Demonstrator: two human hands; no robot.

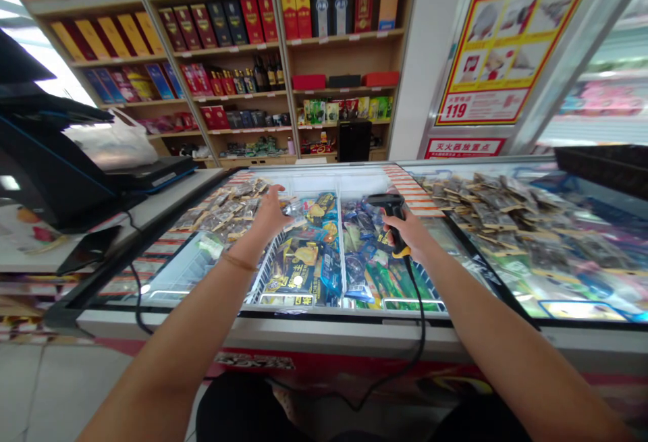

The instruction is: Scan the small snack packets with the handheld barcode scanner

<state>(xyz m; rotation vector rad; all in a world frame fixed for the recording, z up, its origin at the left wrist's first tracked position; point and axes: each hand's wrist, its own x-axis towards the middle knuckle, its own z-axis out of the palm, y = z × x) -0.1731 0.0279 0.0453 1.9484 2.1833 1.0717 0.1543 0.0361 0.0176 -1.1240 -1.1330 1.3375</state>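
My right hand [408, 229] is wrapped round the grip of a black and yellow barcode scanner [389, 200]. Its black cable [420, 320] hangs down over the freezer's front edge. Over the left part of the chest freezer [324, 324], my left hand [273, 211] is held with thumb and fingers apart and nothing visible in it. Close by on the left glass lid lie several small clear packets [230, 209] with brown edges. Below both hands, the freezer's open middle shows black-and-yellow bags [296, 263] and, right of a white divider, green packs [387, 277].
More packets [491, 209] are heaped on the right lid, near a dark tray [607, 169]. At left stand a checkout machine [45, 152], a white plastic bag [111, 138] and a phone-like dark slab [91, 250]. Shelves of boxed goods [223, 23] line the back wall.
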